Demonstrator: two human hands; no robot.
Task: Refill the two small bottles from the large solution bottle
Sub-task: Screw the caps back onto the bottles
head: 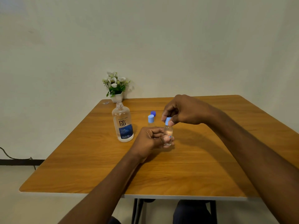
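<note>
The large solution bottle (123, 124) stands uncapped on the wooden table (161, 172), clear with a blue label. Its dark blue cap (153, 113) lies behind the small bottles. One small clear bottle (168, 134) stands upright near the table's middle; my left hand (150, 139) grips its lower body. My right hand (184, 110) pinches its light blue cap (168, 120) from above. The second small bottle (151, 120), light blue cap on, stands just behind my left hand, partly hidden.
A white pot of white artificial flowers (116, 88) stands at the table's far left corner against the wall. A small clear scrap (106, 102) lies next to it. A black cable (16, 157) runs along the floor at left.
</note>
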